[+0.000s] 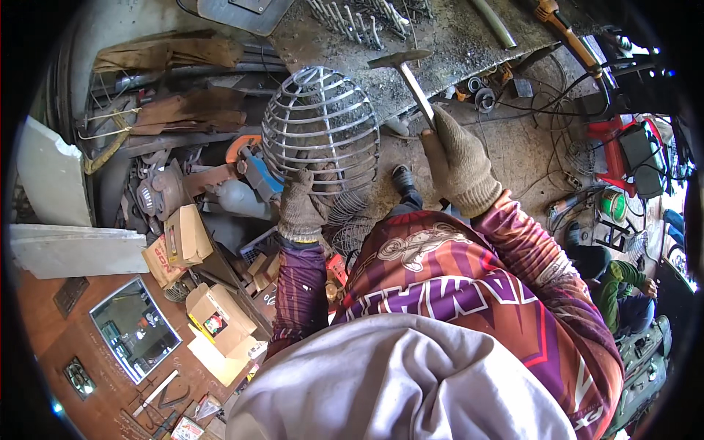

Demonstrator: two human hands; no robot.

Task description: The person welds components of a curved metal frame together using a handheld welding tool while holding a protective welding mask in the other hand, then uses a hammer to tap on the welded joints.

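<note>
My gloved left hand (pixel 299 209) is closed around the lower rim of a dome-shaped cage of metal rings and ribs (pixel 326 117). The cage stands tilted in front of me, close to the worktable's near edge. In my gloved right hand (pixel 463 158) is a chipping hammer (pixel 416 89), gripped by its handle. Its narrow steel head is raised to the right of the cage's top and is apart from it. Behind the left fingers, part of the cage's bottom is hidden.
A dirty metal worktable (pixel 455 51) carries upright metal pegs (pixel 359 26) and a pipe (pixel 493 22). Left are a blue-and-orange machine (pixel 258 172) and cardboard boxes (pixel 220 323). Cables (pixel 550 110) cross the floor near a red chair (pixel 609 150). A person in green (pixel 623 293) sits at right.
</note>
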